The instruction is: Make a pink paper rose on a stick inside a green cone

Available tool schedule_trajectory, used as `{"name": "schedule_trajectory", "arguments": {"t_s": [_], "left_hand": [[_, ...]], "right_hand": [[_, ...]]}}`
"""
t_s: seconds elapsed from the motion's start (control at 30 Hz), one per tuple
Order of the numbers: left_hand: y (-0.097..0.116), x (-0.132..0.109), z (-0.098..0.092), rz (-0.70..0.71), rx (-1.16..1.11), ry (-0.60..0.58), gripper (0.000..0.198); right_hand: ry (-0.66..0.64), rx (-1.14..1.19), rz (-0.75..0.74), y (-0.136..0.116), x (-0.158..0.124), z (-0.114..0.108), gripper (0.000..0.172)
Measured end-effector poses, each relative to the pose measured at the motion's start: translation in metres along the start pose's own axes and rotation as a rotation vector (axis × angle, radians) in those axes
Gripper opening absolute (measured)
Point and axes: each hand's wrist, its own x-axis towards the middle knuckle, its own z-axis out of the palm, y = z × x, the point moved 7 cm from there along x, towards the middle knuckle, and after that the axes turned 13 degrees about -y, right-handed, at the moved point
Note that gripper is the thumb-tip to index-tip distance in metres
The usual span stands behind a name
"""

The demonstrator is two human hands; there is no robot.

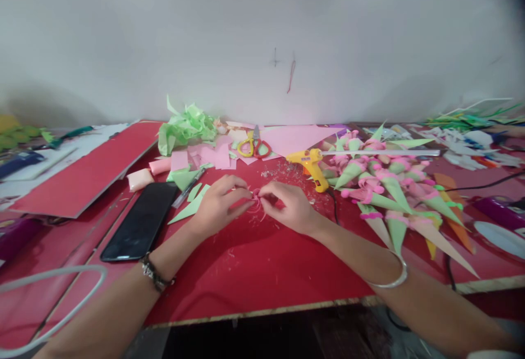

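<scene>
Between my fingertips is a small curled pink paper piece, held just above the red table. My left hand pinches it from the left, and my right hand pinches it from the right. The fingers partly cover it, so its full shape is hidden. Beside my left hand lie pale green cut pieces. A yellow glue gun, carrying a long clear glue stick, rests beyond my right hand. Scissors with yellow and red handles lie past both hands.
A black phone lies to the left. Many pink and green paper cones are heaped on the right. Crumpled green paper and pink sheets lie at the back, before a pale upright board. The red table ends close to me.
</scene>
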Motion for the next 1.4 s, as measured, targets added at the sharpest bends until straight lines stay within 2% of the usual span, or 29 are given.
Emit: {"name": "schedule_trajectory", "arguments": {"t_s": [0.37, 0.93, 1.4], "left_hand": [[-0.0004, -0.0011, 0.0071, -0.008, -0.054, -0.084, 0.009], [-0.001, -0.0021, 0.0066, -0.024, -0.098, -0.044, 0.006], [0.0016, -0.0017, 0.0077, 0.006, 0.019, -0.123, 0.013]], "right_hand": [[-0.056, 0.036, -0.032, -0.0025, 0.0029, 0.0023, 0.009], [-0.054, 0.084, -0.081, -0.0047, 0.0034, 0.0012, 0.011], [-0.052, 0.116, -0.048, -0.004, 0.0021, 0.0016, 0.009]]}}
